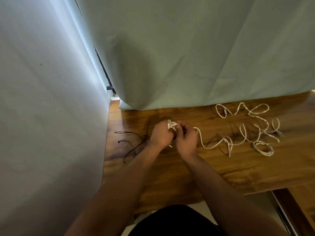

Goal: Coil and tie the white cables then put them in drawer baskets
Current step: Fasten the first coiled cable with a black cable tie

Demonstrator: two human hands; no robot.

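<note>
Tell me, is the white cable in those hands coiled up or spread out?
Partly coiled: the left hand and right hand grip a bundle of loops, but most of the white cable trails loose across the table.

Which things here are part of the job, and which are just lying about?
Job: white coil gripped by left hand and right hand; loose white cables; black strands, perhaps ties.
Just there: curtain; table.

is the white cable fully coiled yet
No, the left hand and right hand hold a few loops, but the white cable trails loose over the table.
</note>
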